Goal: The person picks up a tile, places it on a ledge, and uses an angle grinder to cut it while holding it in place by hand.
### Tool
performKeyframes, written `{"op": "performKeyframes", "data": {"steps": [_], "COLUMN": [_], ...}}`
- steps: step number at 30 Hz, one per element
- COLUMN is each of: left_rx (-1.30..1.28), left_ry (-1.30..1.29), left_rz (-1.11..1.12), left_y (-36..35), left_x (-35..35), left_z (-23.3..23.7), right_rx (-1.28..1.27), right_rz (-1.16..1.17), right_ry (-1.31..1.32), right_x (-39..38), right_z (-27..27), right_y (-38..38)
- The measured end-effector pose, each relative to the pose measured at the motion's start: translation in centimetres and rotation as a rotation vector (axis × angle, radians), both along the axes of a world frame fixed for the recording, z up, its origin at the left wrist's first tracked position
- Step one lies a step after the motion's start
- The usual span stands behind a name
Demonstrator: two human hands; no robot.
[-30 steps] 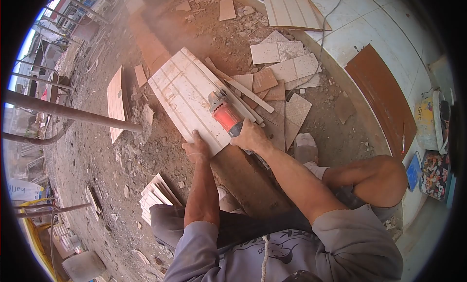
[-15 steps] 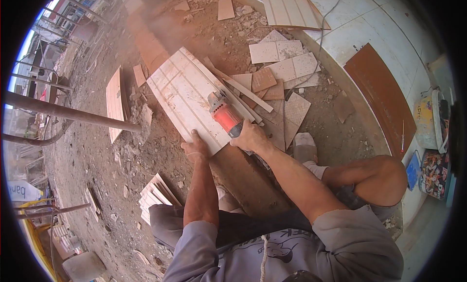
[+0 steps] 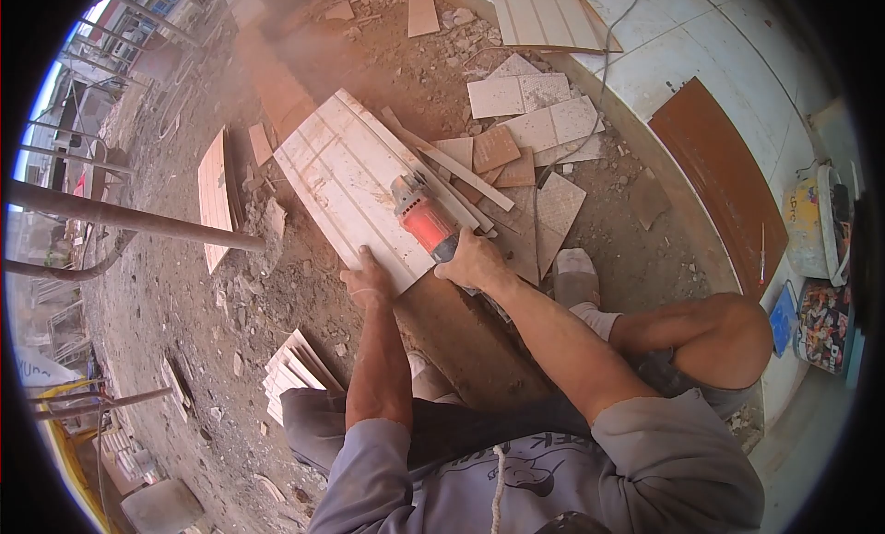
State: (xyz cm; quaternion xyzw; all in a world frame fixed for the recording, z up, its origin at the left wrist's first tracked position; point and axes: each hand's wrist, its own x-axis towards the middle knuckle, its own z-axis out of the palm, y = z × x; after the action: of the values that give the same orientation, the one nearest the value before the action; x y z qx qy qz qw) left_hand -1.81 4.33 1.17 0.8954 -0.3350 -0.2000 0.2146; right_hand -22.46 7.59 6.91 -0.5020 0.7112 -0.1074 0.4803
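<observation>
A white grooved tile panel point(image 3: 336, 175) lies slanted over a dusty wooden beam point(image 3: 466, 340). My left hand point(image 3: 370, 278) grips its near left corner, thumb on top and the other fingers partly hidden. In my right hand point(image 3: 472, 258) is a red and black power grinder point(image 3: 427, 222), held by its rear end, with its metal head over the panel's right part. The grinder's disc cannot be made out. Reddish dust hangs beyond the panel's far end.
Broken tiles point(image 3: 544, 124) and strips lie right of the panel. A cable point(image 3: 604, 82) runs across them. A metal pole point(image 3: 138, 216) juts in from the left. Brown panel point(image 3: 719, 179), bucket point(image 3: 807, 221) and stacked tile strips point(image 3: 300, 373) lie around me.
The view has shifted slightly. The grinder and my right hand have moved a little to the left in view, and both hands keep their holds.
</observation>
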Motion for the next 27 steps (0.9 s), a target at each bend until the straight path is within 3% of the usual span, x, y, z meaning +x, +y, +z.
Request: {"op": "performKeyframes", "data": {"steps": [27], "left_rx": [-0.002], "left_ry": [0.03], "left_rz": [-0.024], "left_y": [0.2], "left_x": [-0.5], "left_z": [1.1], "right_rx": [-0.018], "right_rz": [0.026], "right_ry": [0.065], "right_x": [-0.1], "right_z": [-1.0], "right_y": [0.9]}}
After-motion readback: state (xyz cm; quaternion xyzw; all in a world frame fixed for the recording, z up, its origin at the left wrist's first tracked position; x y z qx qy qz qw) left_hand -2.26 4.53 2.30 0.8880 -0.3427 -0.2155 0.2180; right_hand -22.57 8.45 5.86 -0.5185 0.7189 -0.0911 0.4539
